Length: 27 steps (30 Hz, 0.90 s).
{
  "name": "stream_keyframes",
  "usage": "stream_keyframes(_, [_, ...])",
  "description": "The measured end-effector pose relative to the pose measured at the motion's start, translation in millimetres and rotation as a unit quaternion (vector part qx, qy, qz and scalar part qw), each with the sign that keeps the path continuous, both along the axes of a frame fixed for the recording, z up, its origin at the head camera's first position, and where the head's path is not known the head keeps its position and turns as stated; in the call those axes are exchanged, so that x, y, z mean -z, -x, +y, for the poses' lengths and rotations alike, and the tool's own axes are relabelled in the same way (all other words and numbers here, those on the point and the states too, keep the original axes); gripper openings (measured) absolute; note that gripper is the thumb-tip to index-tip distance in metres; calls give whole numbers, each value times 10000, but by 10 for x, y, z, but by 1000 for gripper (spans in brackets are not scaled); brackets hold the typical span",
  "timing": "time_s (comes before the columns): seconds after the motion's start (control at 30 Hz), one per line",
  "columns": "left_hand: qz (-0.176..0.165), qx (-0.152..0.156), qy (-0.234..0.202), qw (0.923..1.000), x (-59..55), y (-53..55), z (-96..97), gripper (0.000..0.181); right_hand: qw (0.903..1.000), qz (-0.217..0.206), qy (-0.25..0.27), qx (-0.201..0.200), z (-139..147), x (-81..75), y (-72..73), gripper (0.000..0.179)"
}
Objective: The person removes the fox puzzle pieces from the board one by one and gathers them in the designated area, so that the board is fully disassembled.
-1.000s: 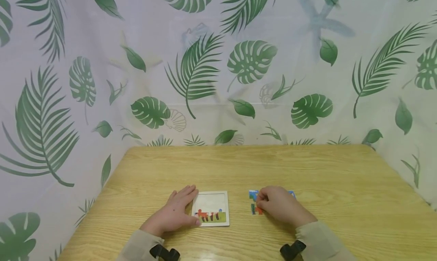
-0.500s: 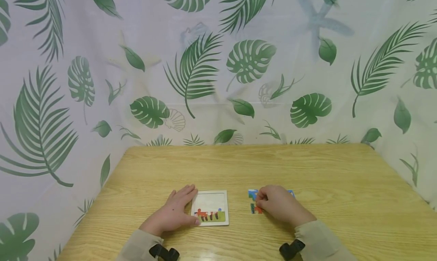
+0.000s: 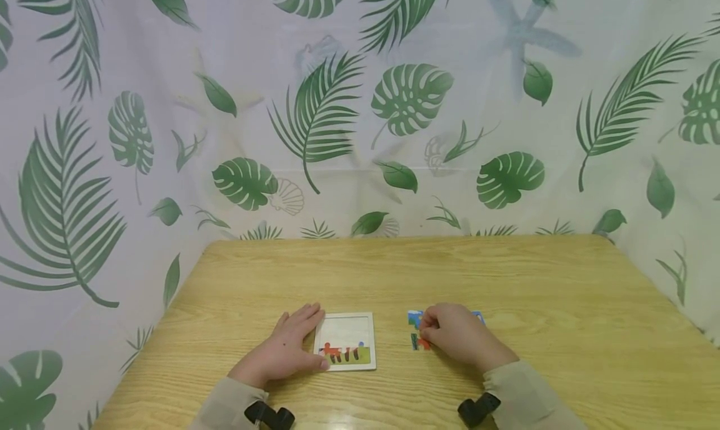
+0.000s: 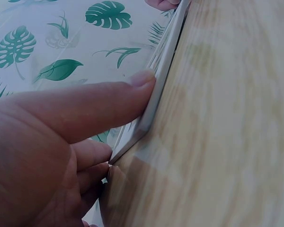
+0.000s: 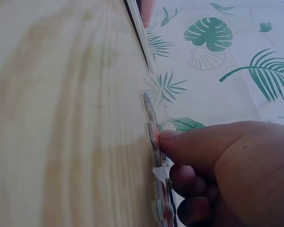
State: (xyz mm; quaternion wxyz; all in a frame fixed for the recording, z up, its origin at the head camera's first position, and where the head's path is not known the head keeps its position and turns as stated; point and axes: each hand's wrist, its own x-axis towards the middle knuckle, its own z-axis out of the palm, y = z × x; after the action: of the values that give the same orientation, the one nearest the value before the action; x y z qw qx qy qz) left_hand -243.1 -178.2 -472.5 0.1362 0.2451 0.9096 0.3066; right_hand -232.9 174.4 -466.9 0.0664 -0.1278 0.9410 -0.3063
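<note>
A square puzzle tray (image 3: 372,341) with a pale frame lies on the table. Along its near side sit joined puzzle pieces (image 3: 354,355) showing red, green and dark stripes. My left hand (image 3: 287,345) rests along the tray's left edge, fingers extended and thumb on the near left corner. In the left wrist view the thumb (image 4: 99,101) presses the tray's rim (image 4: 154,106). To the right, my right hand (image 3: 458,333) pinches at a red puzzle piece (image 3: 424,343) among loose ones. The right wrist view shows the thumb (image 5: 194,144) against the pieces' edges (image 5: 154,135); its fingertips are partly hidden.
Loose blue and green puzzle pieces (image 3: 415,317) lie left of the right hand, and another blue piece (image 3: 479,316) shows behind it. The wooden table (image 3: 394,274) meets a leaf-patterned cloth (image 3: 337,217) at the back. Black wrist cameras (image 3: 270,415) sit on both sleeves.
The head view has shifted very slightly. Both hands, the tray and the pieces otherwise keep their places.
</note>
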Motion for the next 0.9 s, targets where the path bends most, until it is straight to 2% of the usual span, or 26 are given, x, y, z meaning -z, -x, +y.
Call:
stream_keyframes(0.17, [-6,-7,0,10000,2,-1,-7,100,10000,19,-18,26,-18,-14,-2,17])
stream_keyframes(0.53, [40,-9,17,10000,-9,-1,0,100,9958,-363,843,53,60,-36,17,7])
stream_keyframes(0.9, [77,33,31,10000,-10,-1,-9,100,9955,-356,872,30,43,-74,9,10])
